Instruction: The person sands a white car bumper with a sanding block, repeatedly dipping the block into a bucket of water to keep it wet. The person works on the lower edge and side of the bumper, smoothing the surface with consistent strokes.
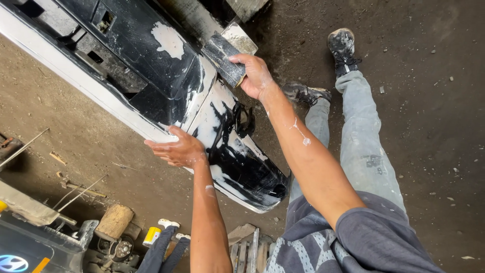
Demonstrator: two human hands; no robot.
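My right hand (255, 76) gripped a sanding block (224, 59) on the bumper's (166, 55) filler patch; my left hand (178, 149), flat, steadied its lower edge. Sanding step; next, even strokes.

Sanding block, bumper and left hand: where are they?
Sanding block (224, 57), head view, its dark gritty face.
Bumper (151, 43), head view, black upper panel.
Left hand (177, 150), head view, back of the hand.

The car bumper (151, 65) lies slantwise over the dirt floor (434, 126) and blocks the upper left; bare ground stays open along its lower edge and on the whole right side; the person's 2 legs (353, 136) fill the gap beside the bumper's tip; a wood block (114, 221), sticks (76, 191) and machine parts (30, 242) crowd the lower left corner.
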